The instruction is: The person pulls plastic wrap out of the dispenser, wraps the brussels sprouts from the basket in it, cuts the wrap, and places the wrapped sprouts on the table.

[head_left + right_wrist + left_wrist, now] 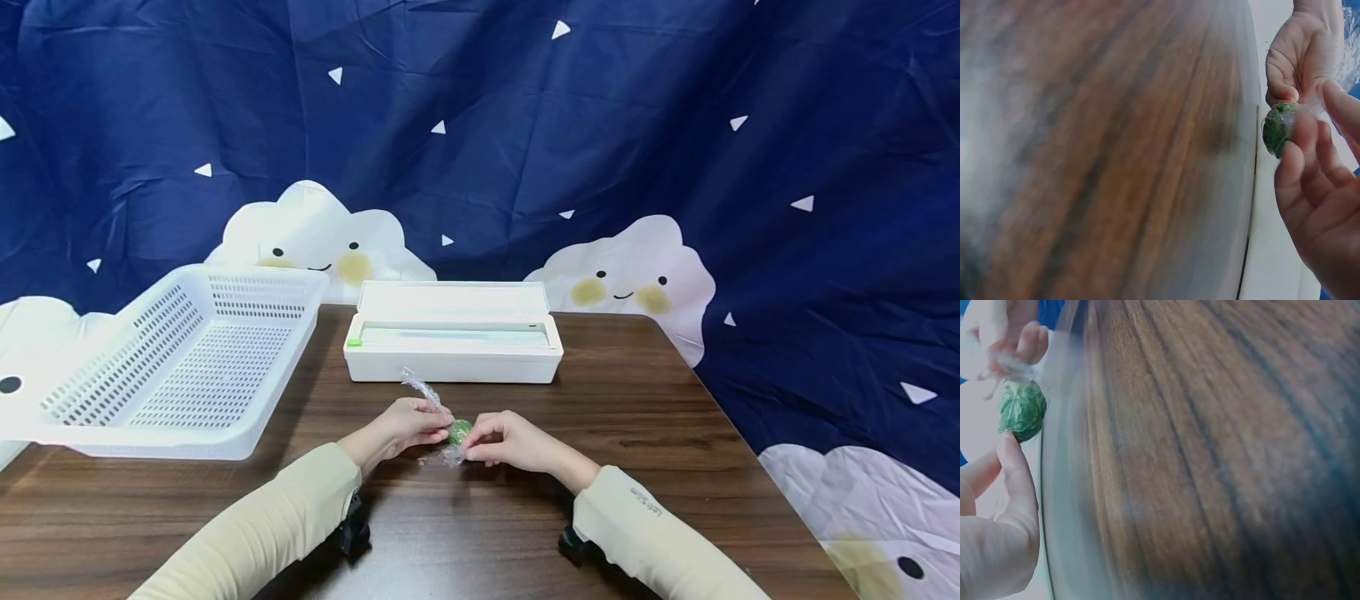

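Observation:
A small round green thing, wrapped in crinkled clear cling film, is held above the table between both hands. My left hand grips the wrapped piece at its left side, a twisted tail of film rising past the fingers. With thumb and fingertips, my right hand pinches the film at the lower right. In the left wrist view the green piece shows film drawn tight over it. The right wrist view has loose film standing out beyond the fingers, which partly hide the green piece.
Behind the hands stands a white cling film box, its lid raised, with a roll inside and a green tab at its left. To the left is a white slotted plastic basket. The dark wooden table ends at a blue cloud-patterned curtain.

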`<state>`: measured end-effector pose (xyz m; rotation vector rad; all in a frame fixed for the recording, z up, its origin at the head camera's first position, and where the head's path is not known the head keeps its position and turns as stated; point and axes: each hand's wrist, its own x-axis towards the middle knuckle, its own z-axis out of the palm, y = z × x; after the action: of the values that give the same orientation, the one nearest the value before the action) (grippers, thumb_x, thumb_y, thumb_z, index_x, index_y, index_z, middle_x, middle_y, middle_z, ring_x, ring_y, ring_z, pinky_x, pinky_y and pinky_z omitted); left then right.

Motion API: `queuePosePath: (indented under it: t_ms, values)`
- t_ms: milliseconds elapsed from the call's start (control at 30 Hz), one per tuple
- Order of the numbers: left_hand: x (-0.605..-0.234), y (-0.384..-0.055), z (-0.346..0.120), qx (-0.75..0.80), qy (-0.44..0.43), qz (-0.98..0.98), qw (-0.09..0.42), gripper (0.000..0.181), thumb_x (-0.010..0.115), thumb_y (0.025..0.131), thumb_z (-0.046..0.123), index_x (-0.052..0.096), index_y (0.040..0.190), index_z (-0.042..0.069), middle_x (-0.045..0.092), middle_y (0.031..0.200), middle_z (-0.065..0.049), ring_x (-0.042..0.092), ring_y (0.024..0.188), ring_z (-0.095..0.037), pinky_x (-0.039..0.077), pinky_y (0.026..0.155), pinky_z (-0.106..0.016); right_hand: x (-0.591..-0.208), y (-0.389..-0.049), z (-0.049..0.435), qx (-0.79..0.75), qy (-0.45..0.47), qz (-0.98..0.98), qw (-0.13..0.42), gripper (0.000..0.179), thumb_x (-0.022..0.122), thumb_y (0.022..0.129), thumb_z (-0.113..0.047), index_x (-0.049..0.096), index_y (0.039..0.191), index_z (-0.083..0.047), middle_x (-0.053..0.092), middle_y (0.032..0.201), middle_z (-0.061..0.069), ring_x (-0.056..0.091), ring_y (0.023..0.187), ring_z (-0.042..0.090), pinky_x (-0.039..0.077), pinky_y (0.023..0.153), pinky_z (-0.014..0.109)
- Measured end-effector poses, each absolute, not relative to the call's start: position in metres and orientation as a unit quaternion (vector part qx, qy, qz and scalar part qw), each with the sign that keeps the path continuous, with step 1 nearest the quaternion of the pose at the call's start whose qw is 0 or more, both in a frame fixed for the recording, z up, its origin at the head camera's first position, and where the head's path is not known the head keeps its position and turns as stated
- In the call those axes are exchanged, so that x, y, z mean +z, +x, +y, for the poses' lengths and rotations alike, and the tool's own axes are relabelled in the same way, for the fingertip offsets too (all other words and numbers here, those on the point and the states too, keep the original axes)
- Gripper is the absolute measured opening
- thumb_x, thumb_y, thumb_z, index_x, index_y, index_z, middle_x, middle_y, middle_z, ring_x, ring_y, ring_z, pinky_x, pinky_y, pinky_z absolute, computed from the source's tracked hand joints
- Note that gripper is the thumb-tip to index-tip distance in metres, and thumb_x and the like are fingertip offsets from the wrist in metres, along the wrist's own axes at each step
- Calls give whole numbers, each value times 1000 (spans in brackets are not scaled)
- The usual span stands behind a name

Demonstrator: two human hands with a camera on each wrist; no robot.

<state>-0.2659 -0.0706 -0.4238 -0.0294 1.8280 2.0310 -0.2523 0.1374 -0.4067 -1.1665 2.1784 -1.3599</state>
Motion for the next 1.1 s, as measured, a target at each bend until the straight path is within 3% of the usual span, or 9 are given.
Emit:
queuePosePath:
  t_ms: [133,333,500,633,900,1100]
  values:
    - [-423,-265,-70,720,-8,668,188,13,60,86,-4,59,96,-11,66,81,-10,58,62,-7,50,61,-19,-392,-244,132,-482,-398,770,131,7,63,84,2,67,89,6,49,95,17,53,60,14,49,52,33]
    - [-425,-262,-69,714,1,679,171,22,54,87,-6,54,107,-16,65,90,-14,59,69,-10,51,66,-22,-387,-242,128,-512,-359,767,145,8,61,86,3,63,90,10,43,120,28,59,63,29,52,54,45]
    - [-425,-260,-68,734,21,653,187,26,48,89,-10,47,113,-20,61,77,-7,58,66,-8,50,67,-20,-390,-243,128,-547,-327,755,154,11,59,87,3,60,94,11,53,109,19,57,56,23,50,50,50]
    - [-425,-258,-68,739,33,644,195,23,49,90,-7,50,109,-19,60,74,-4,58,67,-8,49,68,-19,-390,-244,128,-558,-309,752,166,12,58,88,1,58,96,9,53,106,13,55,55,19,49,51,54]
    - [-424,-259,-72,754,46,624,199,8,50,89,-6,58,90,-6,59,72,-3,57,66,-7,49,67,-19,-405,-253,128,-579,-259,747,198,22,58,90,-3,43,104,3,53,81,14,54,53,19,51,48,40]
    - [-423,-261,-75,754,65,617,215,7,51,90,-4,57,87,-1,60,73,-2,58,67,-8,49,69,-20,-417,-257,127,-602,-217,737,218,35,59,91,-12,39,115,3,49,98,15,55,57,18,52,52,33]
